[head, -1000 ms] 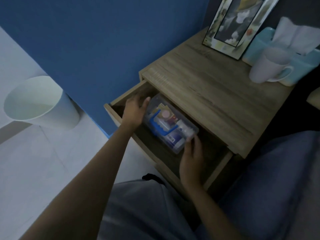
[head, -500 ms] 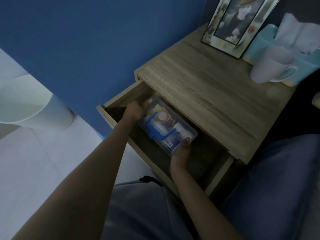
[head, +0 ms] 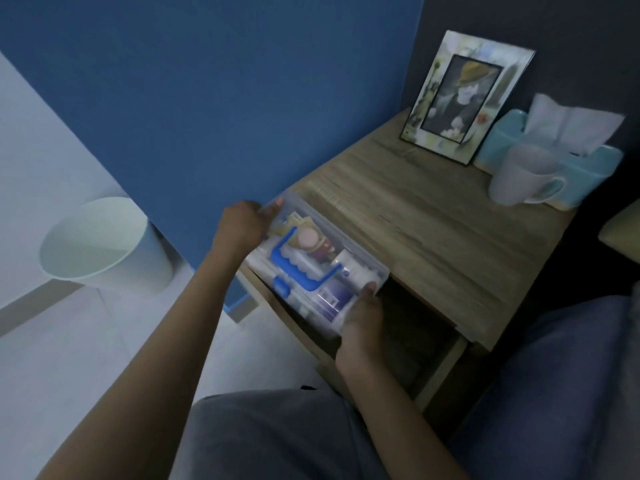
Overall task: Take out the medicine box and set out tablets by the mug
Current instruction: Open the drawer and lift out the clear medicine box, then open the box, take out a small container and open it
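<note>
The medicine box [head: 311,261] is a clear plastic case with a blue handle, packed with small bottles and packets. It is held up above the open drawer [head: 412,327] of the wooden nightstand [head: 433,223]. My left hand [head: 242,223] grips its far left end and my right hand [head: 363,317] grips its near right end. A pale mug [head: 523,178] stands at the back right of the nightstand top, handle to the right. No loose tablets are visible.
A framed picture [head: 464,98] leans at the back of the nightstand, with a light blue tissue box [head: 568,154] behind the mug. A white waste bin [head: 100,244] stands on the floor to the left by the blue wall. A bed edge [head: 571,375] is at right.
Both hands closed on the ends of the medicine box and lifted it up out of the drawer, to about the height of the nightstand top.
</note>
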`<state>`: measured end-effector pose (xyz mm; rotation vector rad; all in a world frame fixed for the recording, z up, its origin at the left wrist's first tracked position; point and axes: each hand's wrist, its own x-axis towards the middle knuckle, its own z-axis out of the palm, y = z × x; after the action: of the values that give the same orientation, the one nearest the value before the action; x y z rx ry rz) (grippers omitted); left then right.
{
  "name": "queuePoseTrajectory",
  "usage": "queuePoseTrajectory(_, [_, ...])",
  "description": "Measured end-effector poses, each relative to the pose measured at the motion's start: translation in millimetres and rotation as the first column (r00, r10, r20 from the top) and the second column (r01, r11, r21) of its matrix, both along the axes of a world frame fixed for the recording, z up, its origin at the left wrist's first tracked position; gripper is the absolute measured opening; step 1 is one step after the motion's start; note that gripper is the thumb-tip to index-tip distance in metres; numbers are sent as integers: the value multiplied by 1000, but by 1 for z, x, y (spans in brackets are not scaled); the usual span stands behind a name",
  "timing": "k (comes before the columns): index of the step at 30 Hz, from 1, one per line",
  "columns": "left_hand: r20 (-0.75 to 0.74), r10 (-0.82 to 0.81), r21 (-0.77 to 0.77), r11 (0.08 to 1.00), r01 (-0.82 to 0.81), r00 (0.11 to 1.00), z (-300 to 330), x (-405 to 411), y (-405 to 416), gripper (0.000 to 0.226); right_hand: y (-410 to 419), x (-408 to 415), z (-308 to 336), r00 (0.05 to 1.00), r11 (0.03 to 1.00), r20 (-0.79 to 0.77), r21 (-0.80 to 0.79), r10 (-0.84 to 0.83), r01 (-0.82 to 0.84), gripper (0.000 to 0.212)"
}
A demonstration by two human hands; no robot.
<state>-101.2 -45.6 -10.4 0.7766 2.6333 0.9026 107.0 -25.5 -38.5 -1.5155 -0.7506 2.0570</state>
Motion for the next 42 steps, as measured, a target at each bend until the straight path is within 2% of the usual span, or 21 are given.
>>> queuePoseTrajectory(3, [-69,48,-27,998,-50,996,29,-3,0,61,16,-3,23,998,997,31,52,48,-50,46])
queuePoseTrajectory(6, [-71,61,26,998,-59,996,50,-2,10,62,48,-6,44,988,983,79,116,132,-140,43])
queuePoseTrajectory(11, [65,23,87,996,-28,998,46,5,50,53,141,-19,61,970,942,193,271,150,-200,39])
queuePoseTrajectory(15, [122,-17,123,992,2,992,23,6,105,54,221,-32,53,936,878,334,407,113,-251,47])
queuePoseTrajectory(18, [189,-17,141,990,-10,982,9,4,138,49,261,-38,44,912,857,392,423,121,-295,48])
queuePoseTrajectory(20, [218,-9,140,990,-22,976,4,4,153,56,278,-41,41,896,846,425,426,127,-322,52])
queuePoseTrajectory(24, [207,17,120,992,-42,978,6,10,168,55,299,-41,44,874,790,477,500,91,-354,38])
queuePoseTrajectory(28, [208,14,139,989,-43,978,10,16,176,50,311,-37,40,840,780,529,474,120,-409,45])
queuePoseTrajectory(31, [217,27,142,988,-59,976,9,14,181,53,319,-39,36,790,716,600,494,131,-494,54])
queuePoseTrajectory(34, [210,57,190,977,-98,976,6,16,183,55,325,-40,29,796,678,592,534,126,-505,52])
queuePoseTrajectory(36, [217,76,252,959,-131,973,6,19,183,50,326,-38,28,802,678,587,547,109,-492,44])
queuePoseTrajectory(42, [276,127,311,926,-213,953,12,34,181,49,321,-42,32,840,726,530,532,116,-435,43])
